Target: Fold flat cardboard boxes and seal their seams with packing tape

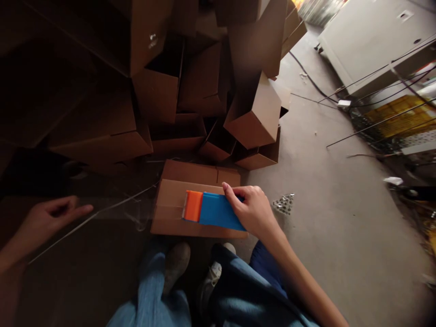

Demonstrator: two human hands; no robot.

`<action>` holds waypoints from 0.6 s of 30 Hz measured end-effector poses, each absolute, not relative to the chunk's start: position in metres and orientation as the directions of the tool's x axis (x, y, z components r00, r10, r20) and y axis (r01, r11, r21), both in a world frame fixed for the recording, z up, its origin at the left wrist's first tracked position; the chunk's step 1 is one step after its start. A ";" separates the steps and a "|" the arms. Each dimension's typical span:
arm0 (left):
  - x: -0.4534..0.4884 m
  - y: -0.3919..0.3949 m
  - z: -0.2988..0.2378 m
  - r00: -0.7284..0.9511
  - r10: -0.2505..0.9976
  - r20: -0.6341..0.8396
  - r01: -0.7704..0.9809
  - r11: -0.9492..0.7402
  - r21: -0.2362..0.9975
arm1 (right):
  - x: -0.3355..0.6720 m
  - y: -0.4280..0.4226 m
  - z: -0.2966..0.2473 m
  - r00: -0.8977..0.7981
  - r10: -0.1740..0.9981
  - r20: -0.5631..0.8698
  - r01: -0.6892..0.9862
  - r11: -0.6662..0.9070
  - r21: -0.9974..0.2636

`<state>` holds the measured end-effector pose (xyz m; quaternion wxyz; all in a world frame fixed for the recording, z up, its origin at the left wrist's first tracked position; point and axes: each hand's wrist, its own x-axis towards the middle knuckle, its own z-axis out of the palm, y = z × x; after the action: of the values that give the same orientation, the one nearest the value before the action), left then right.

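Bare grey floor [316, 190] runs along the right side, while a dim heap of open cardboard boxes [200, 81] fills the far left and centre. At far right stand a pale cabinet [378, 36] and a yellow crate [402, 116], with thin rods [371, 129] slanting in front of the crate.

Closer in, one brown carton [172, 193] lies on the floor, just beyond the person's shoes [179, 256] and blue jeans [150, 281]. Over its top is a tape dispenser [218, 211], blue at the right and orange at the left; whether it touches the cardboard is unclear. The right hand [252, 209] has its grip closed around the blue end, thumb lying toward the far side.

From the orange end, a clear strip [143, 209] stretches left, past the carton's left edge and toward the left hand [51, 218]. That hand is well apart from the carton, fingers bent and one pointing right; I cannot tell whether its grip has the strip. A thin white strap [129, 197] slants past its fingertips to the carton's far left corner. Right of the carton, a dotted silvery scrap [284, 204] lies on the floor.
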<state>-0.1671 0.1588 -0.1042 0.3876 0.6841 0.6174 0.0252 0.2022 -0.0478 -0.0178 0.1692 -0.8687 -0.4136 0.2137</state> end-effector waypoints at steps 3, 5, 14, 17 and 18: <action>-0.159 0.158 -0.109 0.197 0.857 -0.477 0.786 0.152 0.599 | 0.203 -0.049 -0.019 0.571 0.785 -0.240 0.632 -0.607 -0.482; -0.155 0.160 -0.116 0.208 0.875 -0.437 0.782 0.120 0.612 | 0.204 -0.050 -0.019 0.571 0.784 -0.245 0.624 -0.608 -0.491; -0.145 0.169 -0.147 0.296 0.883 -0.364 0.779 -0.003 0.626 | 0.206 -0.050 -0.019 0.571 0.779 -0.260 0.601 -0.612 -0.514; -0.141 0.167 -0.150 0.302 0.867 -0.396 0.793 0.003 0.610 | 0.205 -0.050 -0.018 0.564 0.787 -0.251 0.606 -0.601 -0.522; -0.140 0.166 -0.150 0.307 0.858 -0.412 0.794 0.008 0.608 | 0.205 -0.050 -0.018 0.562 0.790 -0.245 0.609 -0.595 -0.524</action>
<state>-0.1400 0.1662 -0.1504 0.3986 0.7032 0.5873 0.0402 0.2048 -0.0504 -0.0181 0.1941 -0.8621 -0.4057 0.2335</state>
